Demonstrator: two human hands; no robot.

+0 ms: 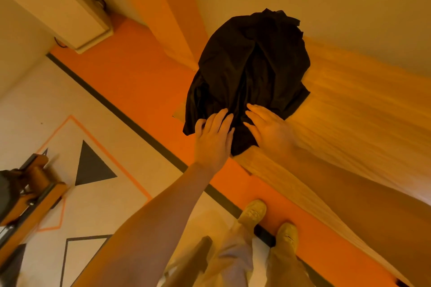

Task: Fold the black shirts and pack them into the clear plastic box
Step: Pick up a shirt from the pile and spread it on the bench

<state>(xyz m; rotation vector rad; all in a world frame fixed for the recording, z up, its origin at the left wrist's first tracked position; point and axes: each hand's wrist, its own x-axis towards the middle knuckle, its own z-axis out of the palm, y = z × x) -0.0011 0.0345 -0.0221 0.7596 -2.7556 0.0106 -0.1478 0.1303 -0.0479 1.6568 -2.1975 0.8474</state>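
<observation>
A crumpled heap of black, slightly glossy shirt fabric (249, 72) lies bunched at the end of a long light wooden table (345, 109), its near edge spilling over the table's corner above the orange floor strip (130, 81). The left hand (213, 137) rests on the heap's near edge with fingers extended and a little spread, the fingertips pressing into the cloth. The right hand (268, 128) lies just beside it, palm down, fingers straight on the fabric (neither hand visibly pinches a fold). Below, two tan shoes (254, 211) stand on the floor by the table.
</observation>
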